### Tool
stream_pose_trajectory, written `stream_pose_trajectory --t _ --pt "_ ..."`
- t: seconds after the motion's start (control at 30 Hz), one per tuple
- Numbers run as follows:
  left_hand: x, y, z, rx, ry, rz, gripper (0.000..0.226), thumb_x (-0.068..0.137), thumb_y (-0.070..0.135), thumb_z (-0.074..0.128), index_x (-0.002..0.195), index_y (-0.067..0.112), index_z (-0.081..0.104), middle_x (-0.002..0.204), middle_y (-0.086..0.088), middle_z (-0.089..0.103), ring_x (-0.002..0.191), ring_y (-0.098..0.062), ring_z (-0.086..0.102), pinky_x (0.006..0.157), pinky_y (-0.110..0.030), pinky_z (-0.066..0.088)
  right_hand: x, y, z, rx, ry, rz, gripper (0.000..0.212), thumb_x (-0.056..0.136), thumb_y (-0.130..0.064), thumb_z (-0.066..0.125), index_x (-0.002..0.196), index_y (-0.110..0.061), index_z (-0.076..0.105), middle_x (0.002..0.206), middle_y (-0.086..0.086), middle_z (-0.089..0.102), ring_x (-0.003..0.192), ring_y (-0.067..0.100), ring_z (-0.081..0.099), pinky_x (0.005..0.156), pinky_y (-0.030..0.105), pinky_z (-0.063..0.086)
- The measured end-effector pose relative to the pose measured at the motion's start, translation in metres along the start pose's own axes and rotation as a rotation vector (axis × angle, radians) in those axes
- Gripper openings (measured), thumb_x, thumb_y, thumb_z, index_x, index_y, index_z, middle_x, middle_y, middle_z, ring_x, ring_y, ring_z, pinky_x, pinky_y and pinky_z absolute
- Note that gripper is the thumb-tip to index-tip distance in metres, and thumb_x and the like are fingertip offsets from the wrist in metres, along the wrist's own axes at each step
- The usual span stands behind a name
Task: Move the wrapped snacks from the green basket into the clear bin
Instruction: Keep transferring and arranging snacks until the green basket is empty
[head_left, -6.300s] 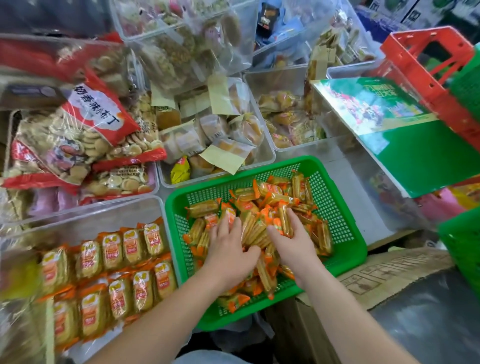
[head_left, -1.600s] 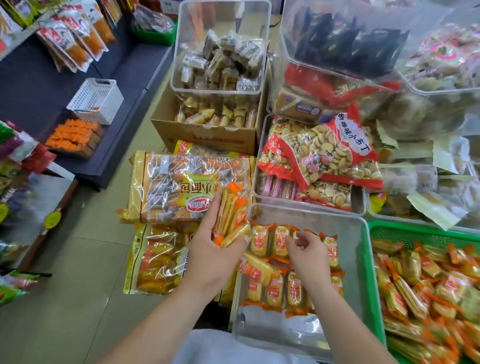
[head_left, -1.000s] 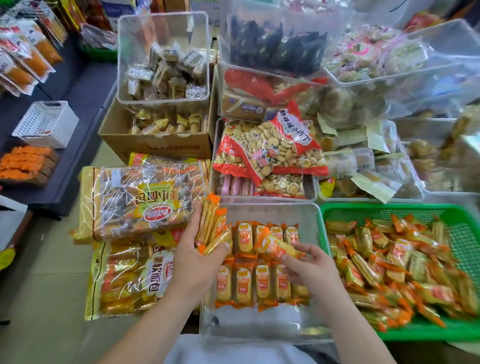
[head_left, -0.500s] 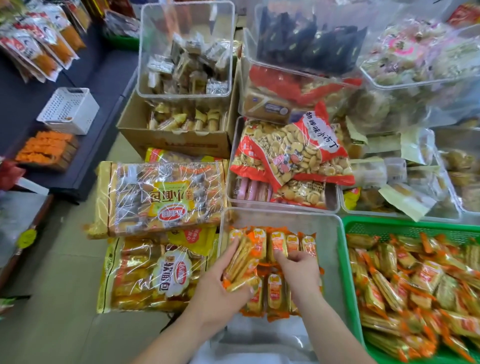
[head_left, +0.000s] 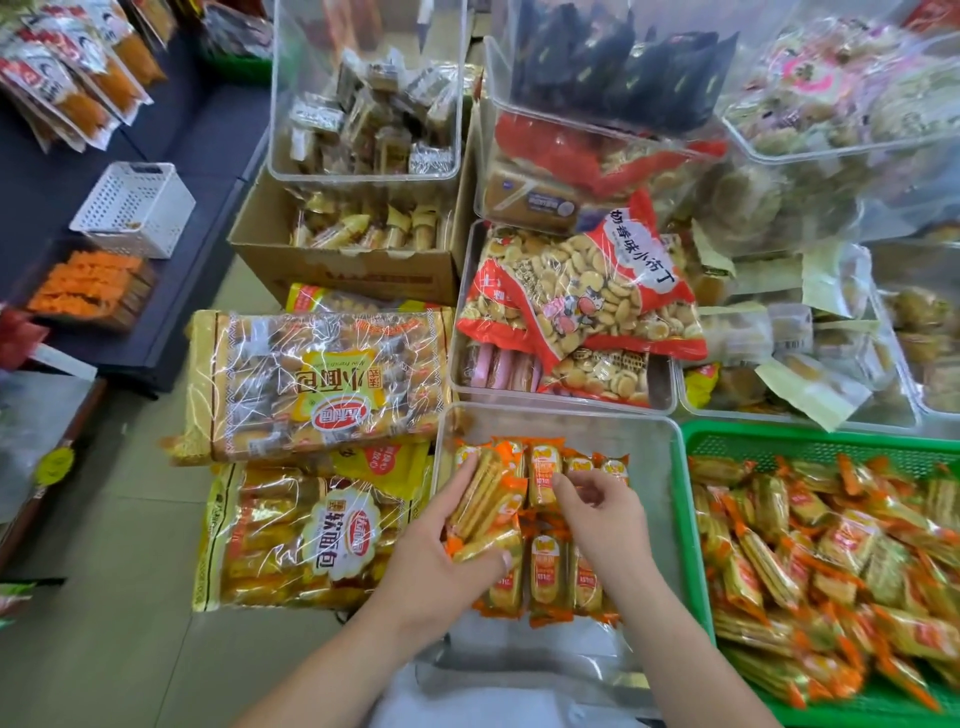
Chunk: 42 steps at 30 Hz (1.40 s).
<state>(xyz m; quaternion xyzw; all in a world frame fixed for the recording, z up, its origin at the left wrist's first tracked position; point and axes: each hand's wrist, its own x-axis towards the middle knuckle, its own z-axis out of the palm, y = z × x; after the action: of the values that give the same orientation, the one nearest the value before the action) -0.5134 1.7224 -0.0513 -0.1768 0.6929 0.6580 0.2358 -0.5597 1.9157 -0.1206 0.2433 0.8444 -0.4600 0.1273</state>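
Flanking clear bin (head_left: 563, 411): bags (head_left: 311, 384), tiled floor (head_left: 124, 530)

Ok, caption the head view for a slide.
Left hand holds a stack of snacks over the clear bin, right hand at the rows, green basket alongside.

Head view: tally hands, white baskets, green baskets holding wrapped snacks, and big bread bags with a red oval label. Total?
hands: 2, left hand gripping wrapped snacks, right hand
white basket: 1
green basket: 1
bread bags: 2
total: 6
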Motion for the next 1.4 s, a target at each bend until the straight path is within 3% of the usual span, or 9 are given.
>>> stream_pose_trajectory --t 0.13,0.23,0.47,0.63,0.87,1.0,1.17,1.27,1.4 --pt "0.001 0.000 0.007 -0.001 0.018 0.036 0.094 0.083 0.008 0.086 0.152 0.054 0.040 0.122 0.016 0.074 0.108 -0.010 0.074 0.093 -0.042 0.063 -0.039 -0.028 -0.022 0.273 -0.361 0.082 0.032 0.097 -0.049 0.066 0.096 -0.020 0.079 0.084 0.000 0.078 0.081 0.021 0.077 0.066 0.034 0.063" --pt "0.001 0.000 0.015 0.017 0.016 0.090 0.094 0.082 0.014 0.088 0.150 0.056 0.039 0.120 0.021 0.074 0.110 -0.004 0.072 0.092 -0.031 0.061 -0.057 -0.028 -0.029 0.426 -0.567 0.171 0.027 0.099 -0.036 0.069 0.107 -0.012 0.077 0.097 0.015 0.078 0.089 0.030 0.077 0.076 0.044 0.065" --pt "0.004 -0.004 0.022 -0.002 -0.045 0.101 0.076 0.083 0.025 0.089 0.143 0.055 0.052 0.129 0.020 0.071 0.116 -0.002 0.069 0.096 -0.033 0.060 -0.062 -0.004 -0.039 0.375 -0.429 -0.009 0.019 0.094 -0.014 0.076 0.112 -0.012 0.076 0.102 0.013 0.068 0.086 0.017 0.070 0.075 0.038 0.064" --pt "0.003 -0.003 0.032 0.076 -0.009 0.172 0.073 0.088 0.014 0.083 0.145 0.046 0.051 0.127 0.022 0.069 0.109 0.010 0.067 0.081 -0.012 0.056 -0.072 -0.004 -0.053 0.367 -0.442 -0.087 0.021 0.096 -0.008 0.072 0.112 -0.019 0.078 0.104 0.009 0.077 0.087 0.015 0.072 0.077 0.036 0.063" --pt "-0.011 -0.009 0.028 0.282 0.037 0.247 0.071 0.092 0.026 0.079 0.146 0.058 0.046 0.123 0.050 0.056 0.115 0.025 0.054 0.094 -0.007 0.050 -0.072 -0.009 -0.056 0.235 -0.010 -0.036 0.017 0.087 -0.027 0.082 0.088 -0.034 0.067 0.077 -0.010 0.065 0.068 0.018 0.068 0.069 0.047 0.064" --pt "-0.014 -0.015 0.038 0.255 0.041 0.253 0.071 0.094 0.020 0.077 0.149 0.050 0.045 0.119 0.049 0.061 0.114 0.019 0.060 0.094 -0.011 0.053 -0.072 -0.012 -0.048 0.246 -0.137 -0.098 0.015 0.092 -0.031 0.076 0.104 -0.037 0.070 0.097 -0.017 0.075 0.096 0.013 0.073 0.081 0.033 0.062" --pt "-0.008 -0.017 0.032 0.094 0.077 0.168 0.073 0.093 0.021 0.078 0.155 0.040 0.044 0.122 0.026 0.072 0.112 0.006 0.068 0.098 -0.030 0.060 -0.074 -0.003 -0.061 0.575 -0.548 -0.075 0.057 0.093 0.009 0.067 0.140 -0.022 0.056 0.125 0.004 0.074 0.098 0.027 0.072 0.083 0.041 0.061" --pt "-0.008 -0.015 0.034 0.061 0.081 0.166 0.067 0.093 0.022 0.078 0.147 0.044 0.047 0.126 0.022 0.070 0.108 0.010 0.068 0.089 -0.017 0.058 -0.072 0.000 -0.061 0.520 -0.464 -0.124 0.047 0.091 0.014 0.067 0.126 -0.017 0.069 0.106 0.009 0.078 0.081 0.029 0.067 0.069 0.038 0.061" --pt "-0.004 -0.015 0.031 -0.020 0.115 0.138 0.068 0.092 0.026 0.079 0.145 0.051 0.045 0.130 0.022 0.067 0.111 0.005 0.069 0.089 -0.029 0.063 -0.066 0.003 -0.063 0.468 -0.331 -0.057 0.031 0.085 -0.018 0.085 0.115 -0.021 0.077 0.102 0.003 0.080 0.094 0.019 0.076 0.077 0.035 0.063"
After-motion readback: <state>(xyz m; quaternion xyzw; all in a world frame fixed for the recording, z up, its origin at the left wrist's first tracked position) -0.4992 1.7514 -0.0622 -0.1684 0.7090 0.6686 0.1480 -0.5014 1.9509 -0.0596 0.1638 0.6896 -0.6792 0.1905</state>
